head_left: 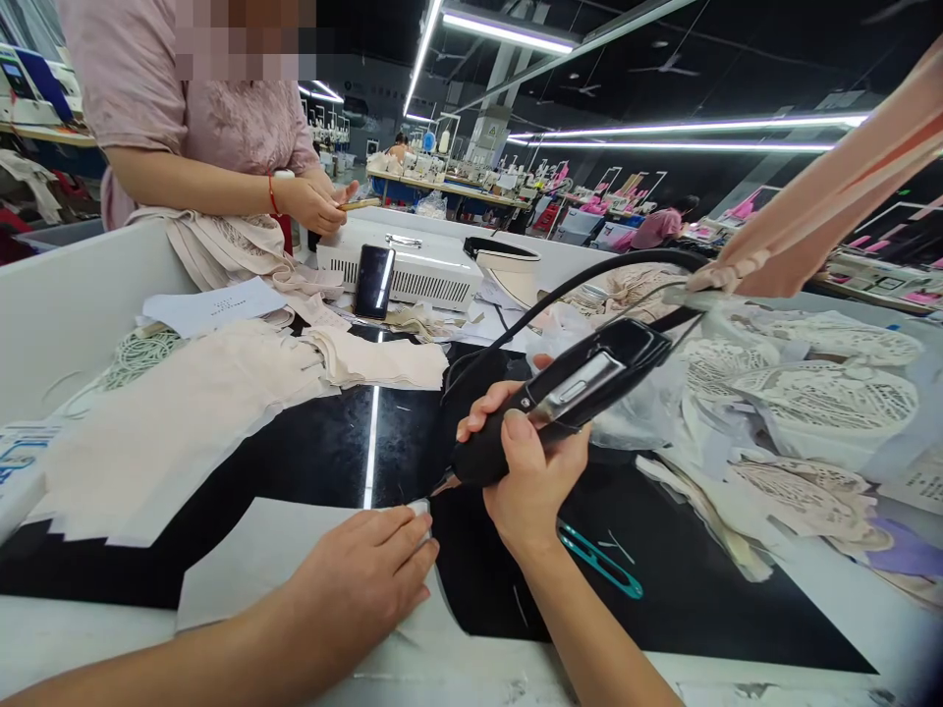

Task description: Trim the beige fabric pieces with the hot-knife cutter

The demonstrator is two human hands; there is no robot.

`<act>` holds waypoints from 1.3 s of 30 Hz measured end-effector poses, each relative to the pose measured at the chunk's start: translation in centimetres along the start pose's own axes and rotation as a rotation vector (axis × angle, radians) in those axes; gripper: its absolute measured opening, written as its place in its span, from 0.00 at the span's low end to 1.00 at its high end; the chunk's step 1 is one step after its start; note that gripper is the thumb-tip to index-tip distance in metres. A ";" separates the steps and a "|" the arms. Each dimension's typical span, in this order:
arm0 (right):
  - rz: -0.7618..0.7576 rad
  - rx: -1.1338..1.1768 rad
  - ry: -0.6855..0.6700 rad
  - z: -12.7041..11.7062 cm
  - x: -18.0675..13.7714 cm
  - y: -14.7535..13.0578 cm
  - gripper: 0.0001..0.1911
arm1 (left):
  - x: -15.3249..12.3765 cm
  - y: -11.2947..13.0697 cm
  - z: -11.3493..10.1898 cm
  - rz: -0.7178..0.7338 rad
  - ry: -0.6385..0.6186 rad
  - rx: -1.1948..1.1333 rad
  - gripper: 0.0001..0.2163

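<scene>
My right hand (534, 471) is wrapped round a black corded hot knife (567, 393) with a silver lever on its body. Its narrow metal tip points down to the left, close to my left fingertips. Under my left hand (375, 570) lies a pale fabric piece (243, 550) on the black board (331, 452). The left fingers are pressed together on its edge, and a small white fold of it shows beyond them. Whether the tip touches the fabric I cannot tell. Teal thread snips (600, 560) lie on the board beside my right wrist, partly hidden by it.
Pale pink fabric pieces (177, 412) lie at the left. Lace-patterned pieces (832, 393) cover the right side. A phone (374, 282) leans on a white vented box (434, 275). The cord (575, 285) arches behind the tool. Across the table stands a person (221, 137).
</scene>
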State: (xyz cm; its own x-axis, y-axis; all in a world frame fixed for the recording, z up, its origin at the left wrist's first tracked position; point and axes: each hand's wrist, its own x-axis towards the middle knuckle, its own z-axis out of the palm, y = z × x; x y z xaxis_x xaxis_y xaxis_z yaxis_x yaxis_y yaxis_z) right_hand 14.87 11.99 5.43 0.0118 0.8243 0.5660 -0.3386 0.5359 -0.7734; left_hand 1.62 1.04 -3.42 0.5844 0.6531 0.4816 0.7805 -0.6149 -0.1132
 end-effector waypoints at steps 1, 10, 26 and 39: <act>0.003 0.004 0.000 0.0 0.0 0.0 0.21 | -0.1 0.0 0.1 0.007 -0.002 0.003 0.14; 0.070 0.105 -0.005 0.5 0.0 -0.7 0.24 | -0.2 0.3 0.3 0.007 0.018 0.031 0.14; 0.054 0.116 -0.025 0.3 -0.3 -0.4 0.19 | 0.1 0.3 -0.7 -0.046 0.106 -0.022 0.15; 0.038 0.126 -0.021 0.3 -0.3 -0.4 0.18 | -0.1 0.6 -0.8 -0.028 0.050 0.004 0.12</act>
State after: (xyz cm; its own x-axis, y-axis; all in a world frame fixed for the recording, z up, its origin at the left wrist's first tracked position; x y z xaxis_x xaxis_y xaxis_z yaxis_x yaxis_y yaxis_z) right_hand 14.68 11.45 5.61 -0.0229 0.8389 0.5438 -0.4541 0.4759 -0.7532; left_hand 1.81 0.24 -2.83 0.5510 0.6469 0.5272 0.7971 -0.5951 -0.1028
